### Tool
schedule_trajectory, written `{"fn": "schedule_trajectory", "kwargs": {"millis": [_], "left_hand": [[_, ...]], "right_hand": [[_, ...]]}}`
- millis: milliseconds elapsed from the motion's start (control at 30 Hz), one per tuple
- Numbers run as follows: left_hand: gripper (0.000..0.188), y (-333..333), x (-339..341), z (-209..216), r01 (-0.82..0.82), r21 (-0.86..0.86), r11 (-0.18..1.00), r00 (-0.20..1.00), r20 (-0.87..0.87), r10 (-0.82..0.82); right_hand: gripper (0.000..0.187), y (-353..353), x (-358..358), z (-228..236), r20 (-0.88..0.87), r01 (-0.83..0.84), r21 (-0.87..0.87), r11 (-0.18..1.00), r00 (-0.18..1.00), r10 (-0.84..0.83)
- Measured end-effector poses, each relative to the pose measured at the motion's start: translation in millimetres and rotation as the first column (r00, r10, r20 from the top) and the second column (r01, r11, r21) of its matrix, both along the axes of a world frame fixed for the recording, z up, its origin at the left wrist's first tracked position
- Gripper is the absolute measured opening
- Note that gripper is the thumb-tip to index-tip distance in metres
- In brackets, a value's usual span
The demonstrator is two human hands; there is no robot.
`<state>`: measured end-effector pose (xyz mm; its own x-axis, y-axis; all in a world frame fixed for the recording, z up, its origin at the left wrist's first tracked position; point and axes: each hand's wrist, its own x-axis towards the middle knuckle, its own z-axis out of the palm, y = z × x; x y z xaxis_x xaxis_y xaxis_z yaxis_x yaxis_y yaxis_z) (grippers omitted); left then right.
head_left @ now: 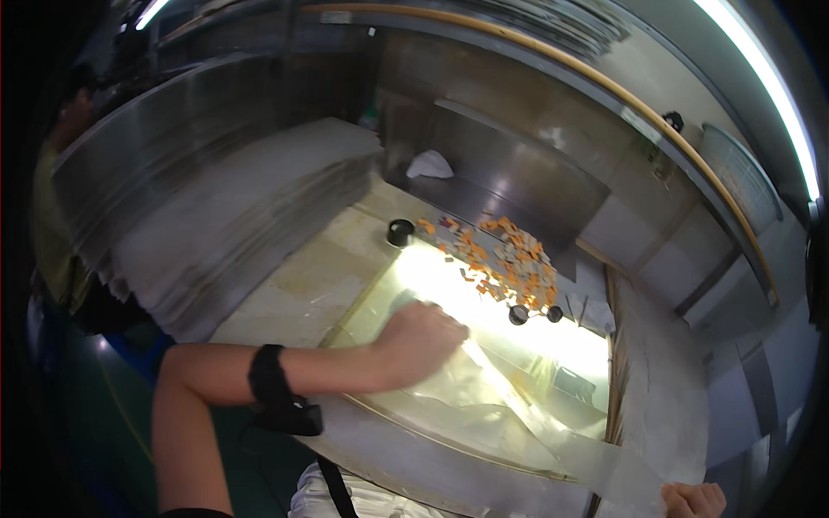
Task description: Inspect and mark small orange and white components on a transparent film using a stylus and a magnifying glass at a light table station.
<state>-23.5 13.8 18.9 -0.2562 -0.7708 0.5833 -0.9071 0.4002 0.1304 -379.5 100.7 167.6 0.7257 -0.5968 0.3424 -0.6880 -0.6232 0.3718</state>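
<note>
My left hand (421,347) reaches over a brightly lit glass panel (414,268) in the worktable. Its fingers are closed, apparently on the upper edge of a thin translucent sheet (488,371). The sheet runs diagonally across the panel toward the lower right, with a bright crease along its edge. At the table's near right side my right hand (693,501) is curled closed around the other end of the sheet; the lower part of this hand is cut off by the picture's edge. A black band with a small box (289,416) is strapped on my left forearm.
Small orange and whitish tabs (518,259) lie scattered beyond the panel. Small black round containers (518,315) and a black ring-shaped roll (400,232) stand near them. A tall stack of sheets (242,207) fills the left. Another person (65,198) is at far left. An overhead shelf (553,52) spans the back.
</note>
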Motion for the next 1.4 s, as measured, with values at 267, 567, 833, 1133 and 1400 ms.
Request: {"fn": "schedule_trajectory", "kwargs": {"millis": [267,567,833,1133,1400], "left_hand": [[0.04,-13.1,-7.0,-2.6,0.474,0.591,0.653,0.533,-0.783,0.321],[0.037,-59.8,-21.0,-6.9,0.846,0.481,0.23,0.262,-0.751,0.606],[0.033,-83.5,-22.8,-13.8,0.788,0.549,0.278,0.405,-0.803,0.437],[0.035,-101.6,-30.3,-30.3,0.774,0.471,0.424,0.37,-0.879,0.301],[0.041,-92.1,-26.0,-30.0,0.878,0.301,0.372,0.138,-0.904,0.406]], "right_hand": [[0.03,26.4,-13.1,-43.8,0.007,0.235,0.414,0.879,0.965,-0.261],[0.052,42.5,-27.6,-67.1,-0.071,0.353,0.755,0.552,0.882,-0.466],[0.067,32.3,-11.5,-63.9,-0.162,0.376,0.846,0.377,0.857,-0.49],[0.06,-25.8,34.0,-39.3,-0.172,0.385,0.748,0.541,0.899,-0.403],[0.047,-94.5,66.5,-85.2,0.037,0.154,0.677,0.72,0.969,-0.243]]}}
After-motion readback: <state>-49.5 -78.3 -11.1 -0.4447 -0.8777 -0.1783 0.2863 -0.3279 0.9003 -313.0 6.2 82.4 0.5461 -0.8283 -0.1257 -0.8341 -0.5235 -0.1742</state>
